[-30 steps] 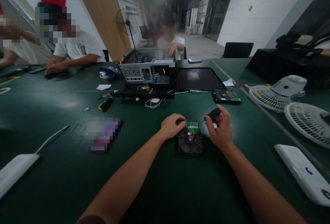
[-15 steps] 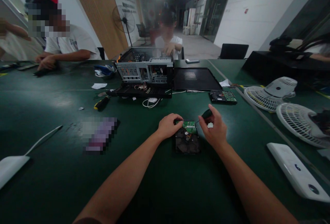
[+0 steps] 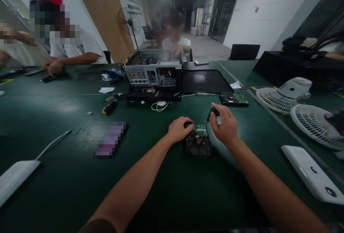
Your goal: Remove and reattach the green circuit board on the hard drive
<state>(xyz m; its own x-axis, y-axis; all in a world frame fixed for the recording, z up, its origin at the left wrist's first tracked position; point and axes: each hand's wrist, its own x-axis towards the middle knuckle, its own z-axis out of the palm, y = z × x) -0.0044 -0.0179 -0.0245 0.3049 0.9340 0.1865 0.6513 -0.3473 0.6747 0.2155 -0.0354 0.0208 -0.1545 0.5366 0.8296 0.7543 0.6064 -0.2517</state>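
Note:
A hard drive [image 3: 198, 146] lies on the green table in front of me, its green circuit board at the far end. My left hand [image 3: 179, 129] is closed on the drive's far left corner, thumb over the board. In my right hand [image 3: 223, 124] is a screwdriver [image 3: 208, 117] with a dark handle, gripped between thumb and fingers. Its thin shaft slants down to the right side of the circuit board. Whether the tip sits in a screw is too small to tell.
Beyond stands an opened computer case [image 3: 152, 77], with a black side panel [image 3: 205, 81] beside it. A second hard drive [image 3: 234, 99] lies right, near white fans [image 3: 281, 95]. A yellow-black screwdriver [image 3: 109, 107] and a blurred phone [image 3: 111, 138] are left. A white power bank [image 3: 311, 172] lies right. Co-workers sit opposite.
My right hand has turned the screwdriver more upright, and its tip has come onto the board's right side. My left hand stays on the drive. The view has shifted slightly.

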